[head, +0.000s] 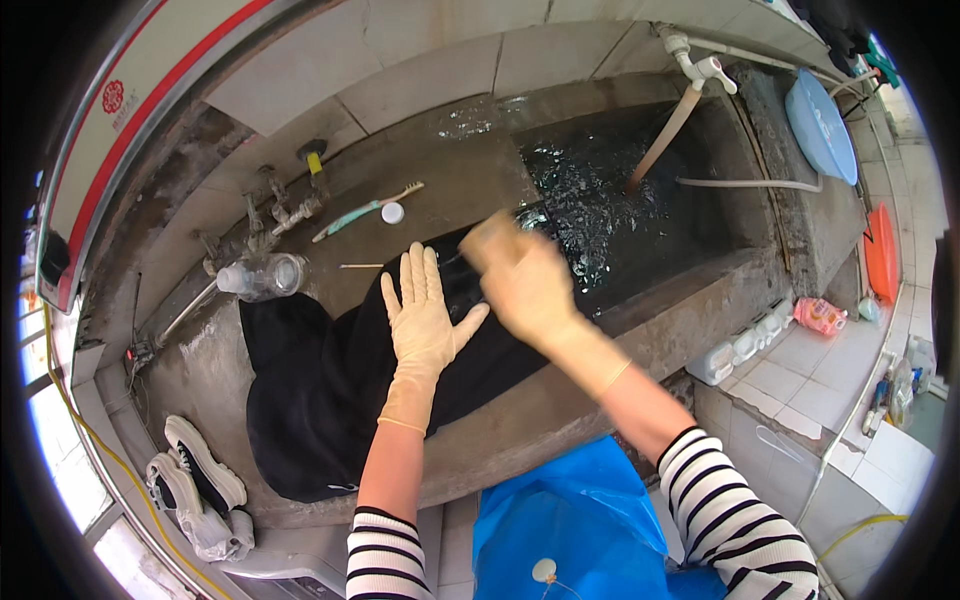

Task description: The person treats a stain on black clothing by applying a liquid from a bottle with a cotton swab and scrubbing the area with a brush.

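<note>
A black cloth garment (pixel 300 405) lies over the concrete ledge of the wash trough, its upper right end by the water. My left hand (pixel 421 330), in a cream rubber glove, presses flat on the cloth with the fingers spread. Beside it, my gloved right hand (pixel 532 292) grips what looks like a tan scrubbing brush (pixel 486 238) over the garment. Motion blurs that hand and the brush, and the brush's underside is hidden. Past the hands, rippling water (pixel 592 210) fills the sunken basin.
A toothbrush (pixel 367 211), a white cap (pixel 392 214) and a clear plastic bottle (pixel 262 277) rest left of the garment. A tap (pixel 705 71) with a hose hangs over the basin. Sneakers (pixel 202 465) stand lower left. A blue plastic basin (pixel 821 127) leans at right.
</note>
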Available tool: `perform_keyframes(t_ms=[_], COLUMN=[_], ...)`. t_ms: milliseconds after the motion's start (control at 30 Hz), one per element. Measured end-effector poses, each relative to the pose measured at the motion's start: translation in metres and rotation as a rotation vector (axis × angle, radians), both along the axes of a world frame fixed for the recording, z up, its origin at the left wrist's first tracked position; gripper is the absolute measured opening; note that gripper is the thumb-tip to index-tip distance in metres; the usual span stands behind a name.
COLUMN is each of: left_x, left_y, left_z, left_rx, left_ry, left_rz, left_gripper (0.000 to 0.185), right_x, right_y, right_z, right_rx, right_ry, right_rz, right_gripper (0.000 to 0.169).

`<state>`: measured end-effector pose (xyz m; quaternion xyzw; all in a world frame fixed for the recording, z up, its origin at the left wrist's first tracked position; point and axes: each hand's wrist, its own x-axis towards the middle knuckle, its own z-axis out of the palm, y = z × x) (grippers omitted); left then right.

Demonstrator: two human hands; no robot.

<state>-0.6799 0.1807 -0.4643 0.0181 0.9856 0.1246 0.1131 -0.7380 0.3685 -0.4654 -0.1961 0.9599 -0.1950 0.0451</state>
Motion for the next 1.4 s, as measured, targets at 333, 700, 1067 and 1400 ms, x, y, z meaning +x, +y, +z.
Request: perform_keyframes(t_ms=[333,700,1067,1400], left_x=[0.002,0.001,0.005,0.010], left_y=[0.000,0.001,-0.005,-0.006], left_z=[-0.001,0.000,-0.011,-0.014], left_rx=[-0.010,-0.049,-0.054,-0.044], left_ry=[0.023,0.031,0.092,0.119], left_rz=[-0.003,-0.073,-0.009,-0.001], left_gripper=[0.123,0.118,0.091,0.090], right_x=[-0.078,-0.020,-0.012,-0.023], right_y=[0.144,0.183,-0.001,-0.007], right_z=[-0.124,-0.122,0.008,0.034], right_rx=[0.276,0.064,-0.004,0.031], right_ry=[-0.458,-0.204,-0.092,-0.094], right_rz=[-0.539,-0.395,-0.056,-0.158], right_gripper=[0.060,0.060,0.055,0.048])
